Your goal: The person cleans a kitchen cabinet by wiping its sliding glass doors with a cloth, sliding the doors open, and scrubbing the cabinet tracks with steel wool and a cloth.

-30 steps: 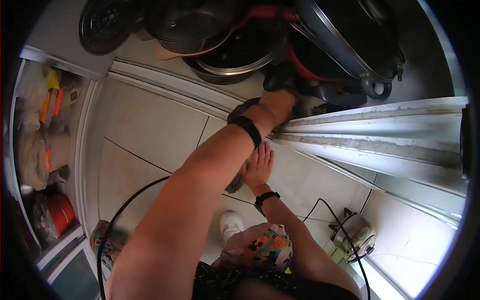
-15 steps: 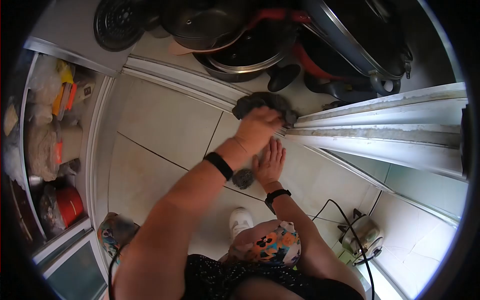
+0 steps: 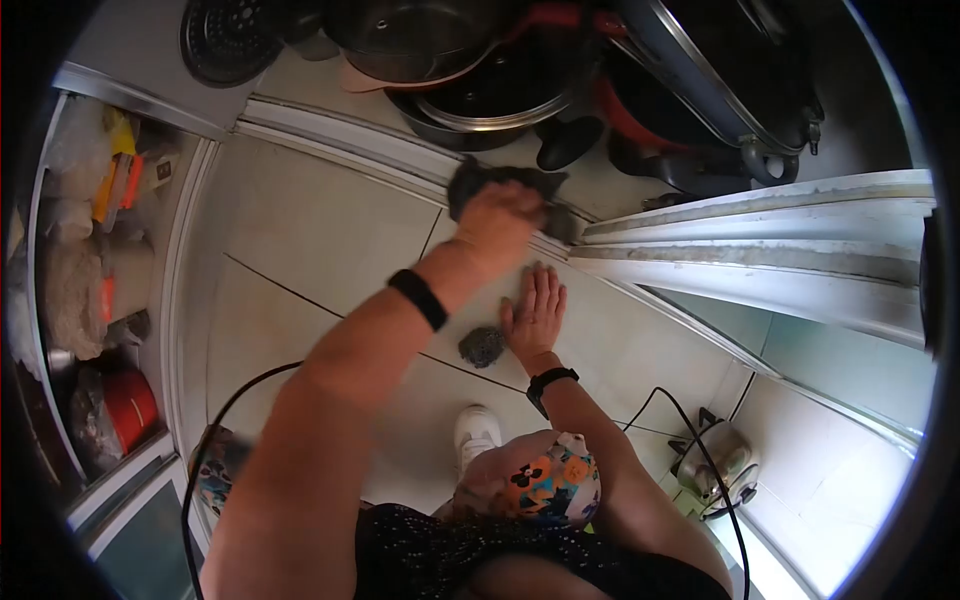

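A dark grey cloth (image 3: 467, 187) lies bunched over the white door track (image 3: 350, 140) at the cabinet's lower edge. My left hand (image 3: 500, 222), a little blurred, is closed on this cloth and presses it against the track near the corner. Just below, my right hand (image 3: 537, 312) rests flat on the floor tiles (image 3: 310, 220), palm down, with its fingers stretched out. A round metal scouring pad (image 3: 482, 346) sits on the floor left of my right wrist, not touched by either hand.
Pots with glass lids (image 3: 490, 95) and a red pan (image 3: 635, 115) fill the cabinet ahead. White sliding door frames (image 3: 760, 265) stand at the right, above a metal pot (image 3: 722, 452). Shelves with bags and a red container (image 3: 130, 408) are at the left. A black cable (image 3: 693, 430) crosses at the lower right.
My left hand and the cloth have moved a little left along the track. My right hand stays flat on the floor. The whole view has shifted slightly.
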`<state>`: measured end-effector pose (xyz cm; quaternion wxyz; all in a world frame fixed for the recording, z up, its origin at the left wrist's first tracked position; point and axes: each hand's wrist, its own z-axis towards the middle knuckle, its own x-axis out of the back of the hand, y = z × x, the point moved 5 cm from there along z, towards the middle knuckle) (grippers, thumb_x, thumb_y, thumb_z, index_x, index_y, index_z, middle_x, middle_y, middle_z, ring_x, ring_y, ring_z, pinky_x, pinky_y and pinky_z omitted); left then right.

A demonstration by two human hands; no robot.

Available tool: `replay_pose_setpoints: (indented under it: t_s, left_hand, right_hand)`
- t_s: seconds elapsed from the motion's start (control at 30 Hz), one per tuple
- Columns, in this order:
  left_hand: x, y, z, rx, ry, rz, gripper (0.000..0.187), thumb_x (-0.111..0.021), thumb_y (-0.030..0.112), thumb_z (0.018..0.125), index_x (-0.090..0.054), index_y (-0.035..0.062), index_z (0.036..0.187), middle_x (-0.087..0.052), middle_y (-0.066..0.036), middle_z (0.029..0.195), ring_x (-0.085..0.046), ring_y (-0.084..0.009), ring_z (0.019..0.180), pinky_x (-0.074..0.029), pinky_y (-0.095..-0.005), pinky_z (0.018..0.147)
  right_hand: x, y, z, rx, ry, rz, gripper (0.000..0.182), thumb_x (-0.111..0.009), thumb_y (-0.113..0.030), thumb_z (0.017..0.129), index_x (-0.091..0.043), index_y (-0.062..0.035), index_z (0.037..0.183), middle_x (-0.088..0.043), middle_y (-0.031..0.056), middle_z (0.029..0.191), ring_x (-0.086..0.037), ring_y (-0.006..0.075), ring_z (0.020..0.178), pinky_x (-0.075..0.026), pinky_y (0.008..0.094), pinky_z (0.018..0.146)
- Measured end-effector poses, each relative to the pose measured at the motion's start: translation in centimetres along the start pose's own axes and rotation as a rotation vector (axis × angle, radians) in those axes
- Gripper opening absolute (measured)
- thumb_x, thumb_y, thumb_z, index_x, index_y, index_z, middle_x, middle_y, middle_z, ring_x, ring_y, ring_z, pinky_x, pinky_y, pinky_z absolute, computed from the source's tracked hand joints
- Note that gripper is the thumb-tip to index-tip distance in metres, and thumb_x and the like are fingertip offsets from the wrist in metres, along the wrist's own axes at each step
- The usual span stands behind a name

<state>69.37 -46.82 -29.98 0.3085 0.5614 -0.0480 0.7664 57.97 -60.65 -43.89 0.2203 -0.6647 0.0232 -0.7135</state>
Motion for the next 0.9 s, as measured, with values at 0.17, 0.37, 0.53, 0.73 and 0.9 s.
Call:
replay_pose_setpoints:
  t_s: [0.17, 0.37, 0.53, 0.73, 0.9]
  left_hand:
    - [4.8, -8.7, -3.9, 0.147, -0.010, 0.286, 0.018, -0.063, 0.009, 0.070, -0.070, 0.0138, 0.086, -0.062, -0.001, 0.094, -0.059, -0.0234, 0.093, -0.049, -0.0378, 0.078]
    - [7.8, -12.2, -6.0, 0.441, -0.021, 0.271, 0.021, -0.061, 0.003, 0.074, -0.071, 0.0110, 0.091, -0.064, -0.005, 0.098, -0.061, -0.0280, 0.098, -0.052, -0.0408, 0.081]
    - [11.1, -9.3, -11.0, 0.373, -0.313, 0.319, 0.017, -0.062, 0.002, 0.078, -0.070, 0.0087, 0.091, -0.062, -0.007, 0.096, -0.061, -0.0277, 0.097, -0.053, -0.0402, 0.083]
    - [18.8, -10.2, -20.9, 0.294, -0.538, 0.354, 0.022, -0.065, 0.008, 0.071, -0.070, 0.0134, 0.092, -0.063, -0.004, 0.097, -0.063, -0.0250, 0.096, -0.055, -0.0381, 0.078]
    - [20.9, -15.7, -28.7, 0.289, -0.705, 0.504, 0.036, -0.074, 0.015, 0.067, -0.070, 0.0153, 0.103, -0.063, -0.006, 0.099, -0.063, -0.0260, 0.099, -0.055, -0.0384, 0.079]
  right_hand:
    - [0.0, -0.1, 0.3, 0.008, 0.012, 0.029, 0.062, -0.060, -0.034, 0.086, -0.043, -0.0061, 0.140, -0.039, 0.0129, 0.150, -0.032, 0.0356, 0.141, -0.019, 0.0551, 0.115]
    - [1.0, 0.0, 0.0, 0.045, 0.097, 0.164, 0.047, -0.062, -0.028, 0.087, -0.055, -0.0104, 0.130, -0.045, 0.0106, 0.144, -0.035, 0.0359, 0.138, -0.020, 0.0556, 0.114]
    - [4.9, -2.5, -2.0, 0.215, -0.023, 0.332, 0.043, -0.068, -0.025, 0.083, -0.059, -0.0129, 0.123, -0.051, 0.0086, 0.134, -0.047, 0.0349, 0.124, -0.032, 0.0555, 0.105]
    - [1.2, -6.7, -6.5, 0.441, -0.389, 0.294, 0.043, -0.074, -0.014, 0.076, -0.061, -0.0140, 0.117, -0.054, 0.0093, 0.119, -0.054, 0.0309, 0.108, -0.053, 0.0407, 0.083]
    - [4.2, -8.0, -1.2, 0.266, -0.387, 0.354, 0.070, -0.075, -0.015, 0.074, -0.043, -0.0197, 0.136, -0.052, 0.0122, 0.123, -0.054, 0.0354, 0.111, -0.055, 0.0367, 0.087]
